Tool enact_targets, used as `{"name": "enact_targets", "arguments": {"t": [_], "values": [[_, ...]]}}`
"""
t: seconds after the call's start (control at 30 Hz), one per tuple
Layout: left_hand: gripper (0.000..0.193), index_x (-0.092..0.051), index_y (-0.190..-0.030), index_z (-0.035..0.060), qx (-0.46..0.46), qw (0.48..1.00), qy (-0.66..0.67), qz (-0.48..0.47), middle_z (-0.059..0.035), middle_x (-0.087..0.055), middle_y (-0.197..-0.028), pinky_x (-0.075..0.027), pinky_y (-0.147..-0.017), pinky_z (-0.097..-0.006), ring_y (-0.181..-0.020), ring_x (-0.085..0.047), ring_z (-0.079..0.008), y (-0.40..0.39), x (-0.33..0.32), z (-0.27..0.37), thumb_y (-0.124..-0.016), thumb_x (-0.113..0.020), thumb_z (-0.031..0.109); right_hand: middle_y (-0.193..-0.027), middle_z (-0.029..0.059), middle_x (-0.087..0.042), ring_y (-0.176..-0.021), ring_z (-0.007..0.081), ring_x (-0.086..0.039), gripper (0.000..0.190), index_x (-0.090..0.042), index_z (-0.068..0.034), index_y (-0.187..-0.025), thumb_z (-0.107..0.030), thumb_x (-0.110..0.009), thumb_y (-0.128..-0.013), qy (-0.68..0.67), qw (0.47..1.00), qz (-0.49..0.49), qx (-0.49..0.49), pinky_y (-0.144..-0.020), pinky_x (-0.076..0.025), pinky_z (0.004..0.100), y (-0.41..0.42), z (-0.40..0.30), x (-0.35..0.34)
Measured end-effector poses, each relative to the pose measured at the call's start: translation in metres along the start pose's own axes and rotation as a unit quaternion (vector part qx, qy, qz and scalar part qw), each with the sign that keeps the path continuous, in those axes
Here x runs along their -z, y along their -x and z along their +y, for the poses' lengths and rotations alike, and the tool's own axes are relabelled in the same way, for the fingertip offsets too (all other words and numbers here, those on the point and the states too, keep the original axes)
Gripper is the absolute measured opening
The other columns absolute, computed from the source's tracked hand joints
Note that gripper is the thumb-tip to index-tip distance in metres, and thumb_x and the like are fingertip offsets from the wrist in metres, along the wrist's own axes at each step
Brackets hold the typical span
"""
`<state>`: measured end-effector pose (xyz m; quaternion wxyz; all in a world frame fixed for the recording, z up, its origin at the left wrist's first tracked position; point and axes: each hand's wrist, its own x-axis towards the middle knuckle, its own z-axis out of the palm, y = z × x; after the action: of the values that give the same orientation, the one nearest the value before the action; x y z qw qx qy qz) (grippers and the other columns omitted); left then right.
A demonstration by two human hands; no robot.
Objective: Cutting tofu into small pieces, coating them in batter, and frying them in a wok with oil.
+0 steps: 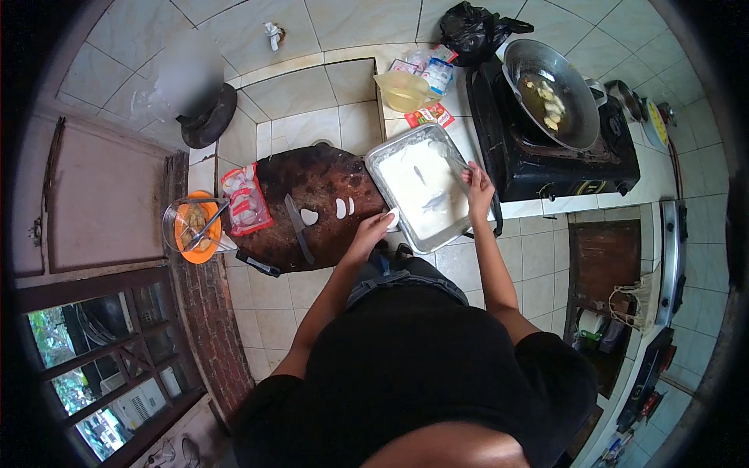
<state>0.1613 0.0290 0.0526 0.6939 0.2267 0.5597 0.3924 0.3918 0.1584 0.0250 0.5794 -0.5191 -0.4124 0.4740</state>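
Observation:
My left hand (372, 231) pinches a white food slice (393, 219) at the near left edge of a rectangular metal tray (419, 244). Thick white batter (418, 181) fills the tray. Over the tray's right rim, my right hand (480, 186) has its fingers closed on a thin utensil (459, 161), apparently a spoon, that reaches into the batter. Left of the tray lies a dark wooden board (327, 169). On it are a knife (299, 228), a thicker white piece (309, 217), two thin white slices (341, 208) and a red-printed plastic pack (246, 202) of white pieces.
A wok (556, 70) with oil and frying pieces stands on a black gas stove (562, 175) at right. An orange plate (199, 255) of fried food, with a wire strainer (171, 225), sits far left. Behind the tray are a yellow bowl (401, 96) and packets (430, 115).

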Motion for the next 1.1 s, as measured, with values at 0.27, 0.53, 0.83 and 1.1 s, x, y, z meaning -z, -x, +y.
{"name": "enact_targets", "arguments": {"t": [0.27, 0.53, 0.83, 1.1], "values": [[0.041, -0.053, -0.105, 0.0039, -0.005, 1.0, 0.0, -0.007, 0.0005, -0.054, -0.094, -0.035, -0.074, -0.0222, -0.086, -0.046, -0.0069, 0.0, 0.001, 0.002, -0.079, -0.054, 0.035, -0.085, 0.0143, -0.058, -0.075, 0.0154, -0.058, 0.03, -0.048, 0.008, -0.104, -0.016, -0.038, -0.089, -0.075, 0.991, -0.034, -0.101, -0.071, -0.047, 0.0226, 0.04, 0.012, 0.005], [0.038, -0.053, -0.106, 0.0033, -0.022, 1.0, 0.002, -0.02, 0.0003, -0.056, -0.093, -0.035, -0.071, -0.0204, -0.084, -0.047, -0.0065, 0.002, 0.0, 0.001, -0.081, -0.052, 0.033, -0.089, 0.0182, -0.057, -0.08, 0.019, -0.058, 0.032, -0.043, 0.01, -0.108, -0.016, -0.036, -0.09, -0.13, 0.966, -0.065, -0.214, -0.073, -0.048, 0.0225, 0.086, 0.002, -0.012], [0.037, -0.052, -0.108, 0.0044, -0.021, 0.999, -0.047, -0.018, -0.0001, -0.055, -0.096, -0.036, -0.076, -0.0204, -0.087, -0.049, -0.0071, 0.001, 0.001, -0.001, -0.083, -0.051, 0.031, -0.094, 0.0235, -0.054, -0.087, 0.0228, -0.056, 0.032, -0.038, 0.012, -0.11, -0.011, -0.03, -0.09, -0.242, 0.927, -0.023, -0.286, -0.079, -0.047, 0.0228, 0.092, 0.002, -0.04], [0.032, -0.053, -0.105, -0.002, -0.219, 0.948, -0.214, 0.086, -0.0044, -0.058, -0.088, -0.04, -0.064, -0.0197, -0.075, -0.052, -0.0089, -0.029, 0.012, -0.014, -0.083, -0.051, 0.021, -0.091, 0.0245, -0.054, -0.084, 0.0223, -0.058, 0.029, -0.038, 0.012, -0.108, -0.009, -0.03, -0.089, -0.261, 0.929, -0.008, -0.263, -0.074, -0.049, 0.0208, 0.085, -0.007, -0.028]]}}
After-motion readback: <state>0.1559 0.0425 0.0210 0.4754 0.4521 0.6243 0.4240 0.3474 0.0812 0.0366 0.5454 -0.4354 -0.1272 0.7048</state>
